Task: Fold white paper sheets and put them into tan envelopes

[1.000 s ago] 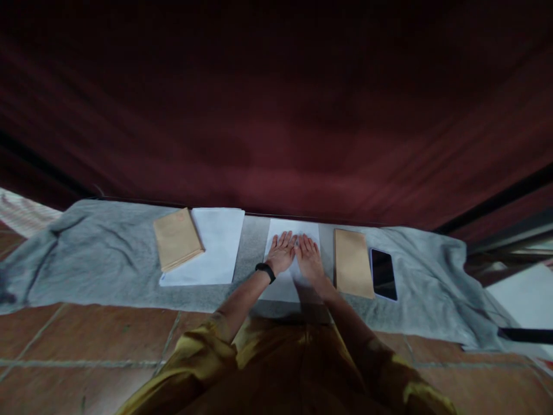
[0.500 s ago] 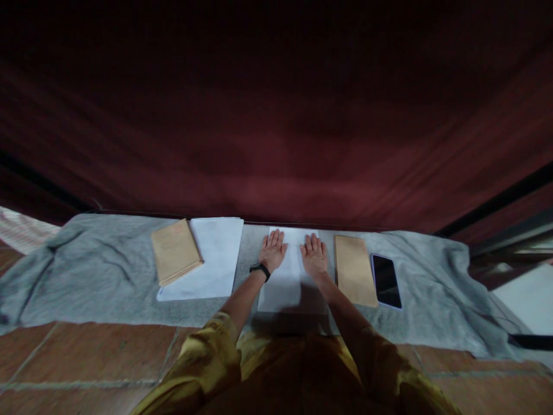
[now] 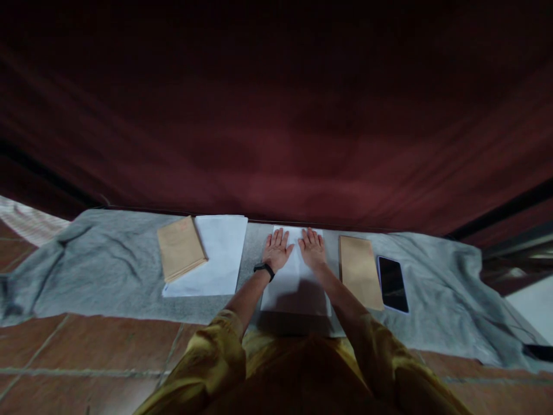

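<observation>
Both my hands lie flat on a white sheet of paper (image 3: 285, 288) in front of me. My left hand (image 3: 277, 252), with a black band on its wrist, rests on the sheet's upper left part, fingers stretched forward. Beside it, on the upper right part, my right hand (image 3: 312, 250) lies palm down with its fingers extended. Neither hand grips anything. The paper shows a faint crease line down its middle, and a shadow falls over its lower right part.
To the left, a stack of brown envelopes (image 3: 181, 248) overlaps a pile of white paper (image 3: 224, 248). On the right lie another brown envelope stack (image 3: 359, 274) and a phone (image 3: 393, 284). A grey cloth (image 3: 116, 265) is under everything, with a dark red surface (image 3: 276, 144) behind.
The view has shifted slightly, so everything sits a little further right. My hands stay flat on the paper, having moved slightly closer together.
</observation>
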Action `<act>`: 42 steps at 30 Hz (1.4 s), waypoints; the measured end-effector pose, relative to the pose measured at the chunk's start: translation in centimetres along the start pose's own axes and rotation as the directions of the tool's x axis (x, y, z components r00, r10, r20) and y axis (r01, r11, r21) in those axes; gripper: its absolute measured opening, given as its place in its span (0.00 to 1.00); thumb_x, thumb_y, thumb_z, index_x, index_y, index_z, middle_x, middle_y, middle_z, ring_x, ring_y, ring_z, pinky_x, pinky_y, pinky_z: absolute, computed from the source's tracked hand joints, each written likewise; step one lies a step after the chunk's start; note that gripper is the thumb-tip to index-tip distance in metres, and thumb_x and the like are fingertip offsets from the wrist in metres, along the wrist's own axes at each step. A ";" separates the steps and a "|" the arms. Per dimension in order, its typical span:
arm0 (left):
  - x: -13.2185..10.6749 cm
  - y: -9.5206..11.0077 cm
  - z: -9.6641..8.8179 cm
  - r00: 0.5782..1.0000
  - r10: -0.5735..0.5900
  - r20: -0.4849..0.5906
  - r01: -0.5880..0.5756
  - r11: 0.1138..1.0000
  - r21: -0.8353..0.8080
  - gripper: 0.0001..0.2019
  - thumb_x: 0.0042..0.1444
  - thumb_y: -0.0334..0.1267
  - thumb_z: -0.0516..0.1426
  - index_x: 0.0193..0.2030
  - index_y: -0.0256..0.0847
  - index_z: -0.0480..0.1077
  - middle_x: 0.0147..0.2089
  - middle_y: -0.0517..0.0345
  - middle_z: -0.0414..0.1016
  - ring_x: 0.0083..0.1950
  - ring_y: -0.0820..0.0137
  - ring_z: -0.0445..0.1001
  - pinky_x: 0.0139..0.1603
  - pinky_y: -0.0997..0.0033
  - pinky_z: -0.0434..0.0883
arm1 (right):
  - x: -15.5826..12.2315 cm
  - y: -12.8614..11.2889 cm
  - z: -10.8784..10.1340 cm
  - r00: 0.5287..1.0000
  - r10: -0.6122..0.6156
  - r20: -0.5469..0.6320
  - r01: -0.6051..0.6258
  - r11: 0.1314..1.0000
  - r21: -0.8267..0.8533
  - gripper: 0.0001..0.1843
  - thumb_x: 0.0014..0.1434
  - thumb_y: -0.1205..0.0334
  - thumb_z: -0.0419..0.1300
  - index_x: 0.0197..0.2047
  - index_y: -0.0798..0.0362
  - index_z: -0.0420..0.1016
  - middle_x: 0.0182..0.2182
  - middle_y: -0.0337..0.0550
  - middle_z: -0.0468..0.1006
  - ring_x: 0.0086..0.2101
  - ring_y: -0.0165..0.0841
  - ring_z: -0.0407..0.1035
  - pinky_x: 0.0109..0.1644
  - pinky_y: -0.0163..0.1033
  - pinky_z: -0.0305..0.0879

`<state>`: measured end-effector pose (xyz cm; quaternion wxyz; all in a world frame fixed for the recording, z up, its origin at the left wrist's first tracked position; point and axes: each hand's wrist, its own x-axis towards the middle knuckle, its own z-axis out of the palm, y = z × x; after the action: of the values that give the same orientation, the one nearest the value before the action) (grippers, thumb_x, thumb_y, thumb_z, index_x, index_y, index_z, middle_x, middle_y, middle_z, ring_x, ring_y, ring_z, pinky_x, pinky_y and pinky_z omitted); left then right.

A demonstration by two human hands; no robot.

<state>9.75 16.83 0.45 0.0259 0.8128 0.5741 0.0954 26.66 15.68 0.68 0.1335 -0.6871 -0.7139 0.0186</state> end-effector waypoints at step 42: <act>-13.6 6.1 -2.0 0.964 0.264 -0.016 -0.265 0.962 -0.067 0.33 0.73 0.52 0.43 0.77 0.33 0.49 0.78 0.45 0.53 0.80 0.62 0.49 0.78 0.52 0.52 | -15.5 -1.8 -1.9 0.978 -0.189 -0.083 0.185 0.981 -0.049 0.30 0.73 0.61 0.47 0.75 0.59 0.56 0.74 0.55 0.55 0.73 0.45 0.48 0.74 0.56 0.47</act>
<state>10.63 1.91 1.66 0.0387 0.8805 0.4569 0.1202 25.68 0.00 0.37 0.1516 -0.6196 -0.7691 -0.0388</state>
